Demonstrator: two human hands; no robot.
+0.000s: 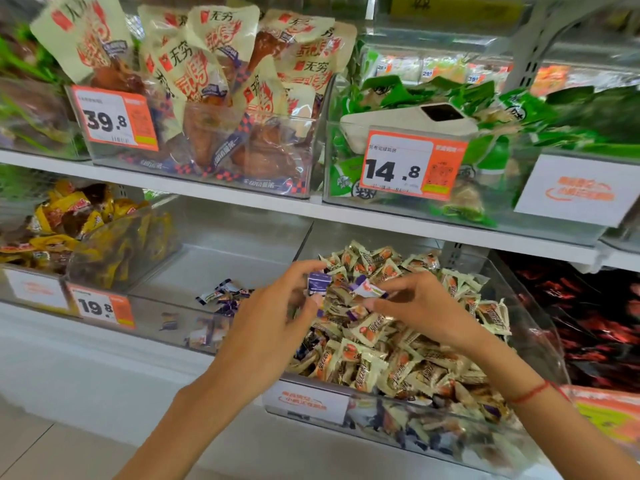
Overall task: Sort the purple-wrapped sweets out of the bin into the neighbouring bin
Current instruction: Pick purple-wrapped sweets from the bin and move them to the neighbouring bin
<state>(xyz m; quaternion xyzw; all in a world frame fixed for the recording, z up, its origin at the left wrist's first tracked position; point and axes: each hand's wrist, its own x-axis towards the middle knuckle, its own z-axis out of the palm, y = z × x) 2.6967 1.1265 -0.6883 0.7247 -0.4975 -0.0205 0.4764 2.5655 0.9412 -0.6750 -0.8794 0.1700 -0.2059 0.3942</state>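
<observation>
One purple sweet (319,283) sits pinched in the left grip (277,306); a white-and-purple one (369,289) is pinched in the right grip (415,306). Below both lies the full bin (533,306); left of the left grip, the neighbouring bin (214,258) holds a few purple sweets (227,297).

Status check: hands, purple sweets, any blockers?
Left hand pinching purple sweet. Right hand pinching another over mixed bin. Nothing blocking neighbouring bin.

White lower shelf (86,344) carries clear sweet bin (512,296) beside neighbouring bin (221,244).
</observation>
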